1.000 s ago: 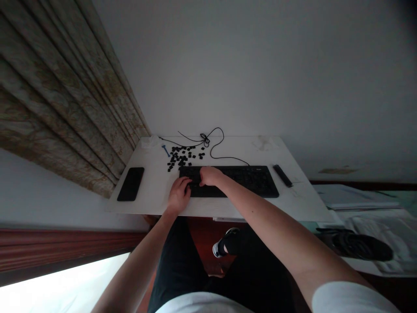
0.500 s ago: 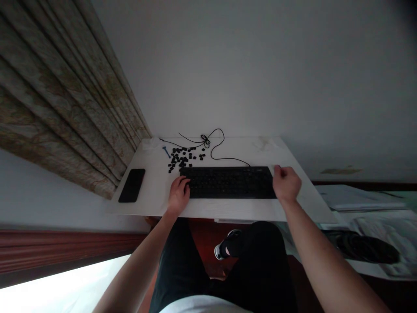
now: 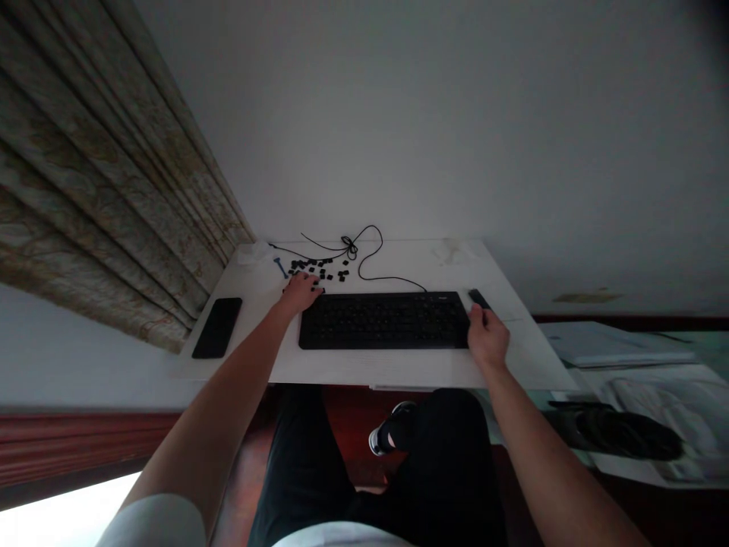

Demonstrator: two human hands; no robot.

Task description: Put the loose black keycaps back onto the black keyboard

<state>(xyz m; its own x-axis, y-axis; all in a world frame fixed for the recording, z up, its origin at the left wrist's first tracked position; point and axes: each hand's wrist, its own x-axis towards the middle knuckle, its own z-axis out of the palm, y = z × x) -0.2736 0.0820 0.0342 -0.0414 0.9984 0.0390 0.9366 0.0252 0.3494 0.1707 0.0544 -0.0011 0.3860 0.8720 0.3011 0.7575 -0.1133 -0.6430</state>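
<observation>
A black keyboard [image 3: 384,320] lies flat on the white table. Beyond its left end, small black keycaps [image 3: 322,271] are scattered loosely. My left hand [image 3: 301,292] reaches over the near part of these keycaps, fingers stretched out and apart. It hides some of the pieces under it. Beside the keyboard's right end, my right hand [image 3: 488,334] is closed around a short dark stick-like object [image 3: 479,298]. The tip of this object sticks out past the fingers, and its exact kind is not clear. A small blue tool [image 3: 281,267] rests left of the keycaps.
A black phone [image 3: 217,327] lies on the table's left side. The keyboard's thin black cable [image 3: 361,266] loops along the back, tied in a bundle. A patterned curtain [image 3: 130,167] hangs at the left. Papers and plastic bags [image 3: 643,395] lie on a lower surface at the right.
My left hand has moved from the keyboard's left end up to the keycaps. My right hand has turned, and the dark stick-like object now shows in it. The view has shifted slightly.
</observation>
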